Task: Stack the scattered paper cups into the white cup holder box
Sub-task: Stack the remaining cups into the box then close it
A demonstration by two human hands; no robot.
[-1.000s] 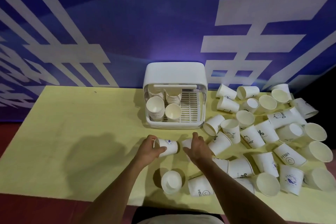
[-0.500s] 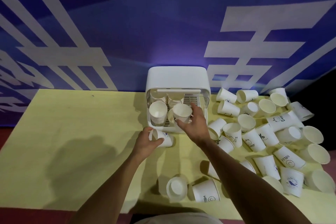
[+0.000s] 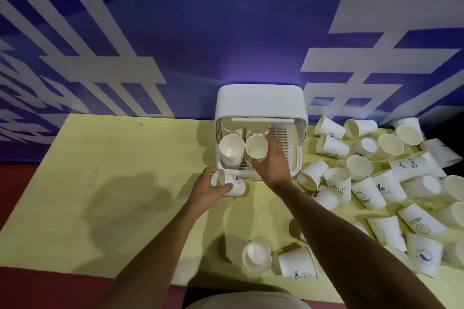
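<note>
My right hand (image 3: 270, 165) is gripping a plain cup (image 3: 256, 147) by its rim, thumb on the near side and fingers curled over the far side. It is lowering the cup mouth-up into the white cup holder box (image 3: 261, 100), whereas a second ago it was only closing on that cup down on the surface (image 3: 113, 183) in front of the box. I judge this means one more cup is joining the stack at the front middle, so the placing step is nearly finishing. My left hand (image 3: 208, 190) is still wrapping a printed cup (image 3: 229, 182), which is lying on its side at 7 o'clock of the box, just beside its front edge, and waiting as the next one to go in. The box is sitting at 12 o'clock of my hands with its lid raised, a front-left stack (image 3: 231, 149) standing beside the cup I am placing, and more stacks showing behind under the lid. The scattered cups (image 3: 376, 183) are lying in a loose heap at 3 to 4 o'clock of the box, some upright, many tipped over, so plenty of the job is remaining.
</note>
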